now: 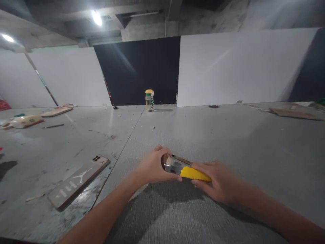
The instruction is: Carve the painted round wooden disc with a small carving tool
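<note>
In the middle of the grey table, my right hand (213,178) is closed around a yellow-handled cutter (195,174). Its grey metal blade (175,169) points left, toward my other hand. My left hand (153,166) curls around a small brown, wood-like piece (166,160), fingers over the far side and thumb stretched out along the near side. The blade's tip is close to this piece; whether they touch I cannot tell. Just behind the cutter lies a thin tool with a brown handle (183,159), its right end hidden by my right hand.
Left of my arms lies a phone (81,179) in a brownish case. A bottle with a yellow lid (149,100) stands at the back before a dark panel (142,71). Flat boards (297,114) lie at the far right. A thin stick (53,126) lies at the left.
</note>
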The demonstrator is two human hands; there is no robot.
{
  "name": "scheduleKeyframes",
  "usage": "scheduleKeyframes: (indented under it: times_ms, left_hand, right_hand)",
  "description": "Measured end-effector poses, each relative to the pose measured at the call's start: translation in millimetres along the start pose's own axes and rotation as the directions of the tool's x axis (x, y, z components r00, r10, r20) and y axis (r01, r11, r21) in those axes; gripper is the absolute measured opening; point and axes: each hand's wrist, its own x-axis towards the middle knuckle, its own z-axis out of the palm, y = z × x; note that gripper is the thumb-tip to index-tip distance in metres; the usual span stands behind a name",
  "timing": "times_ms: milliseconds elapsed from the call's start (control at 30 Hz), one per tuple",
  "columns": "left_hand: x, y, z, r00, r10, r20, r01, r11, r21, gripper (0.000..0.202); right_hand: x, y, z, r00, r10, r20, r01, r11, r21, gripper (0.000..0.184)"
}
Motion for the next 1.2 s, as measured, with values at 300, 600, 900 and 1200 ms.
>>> scheduleKeyframes:
  times_ms: [300,600,900,1200]
  left_hand:
    - [-3.1,5.1,-5.5,1.0,0.001,-0.006,-0.001,1.0,0.016,0.065]
    - [-2.9,4.5,-7.0,0.999,-0.014,0.038,0.014,1.0,-0.01,0.069]
    - [-1.8,4.1,-5.0,1.0,0.016,0.009,-0.016,1.0,-0.009,0.067]
    - [-2.9,3.7,-6.4,0.999,0.034,0.022,-0.031,0.994,-0.103,0.065]
  right_hand:
    - [-1.6,-2.9,-3.0,1.0,0.011,-0.004,-0.011,1.0,0.024,0.016]
    - [-0.9,-2.7,-1.9,1.0,0.022,-0.015,-0.022,1.0,-0.014,0.015]
    - [-0.7,-3.6,-2.2,1.0,0.027,-0.016,-0.028,0.999,-0.044,0.014]
    - [-0.8,-4.2,-7.0,1.0,0.017,-0.001,-0.017,0.997,-0.072,0.015]
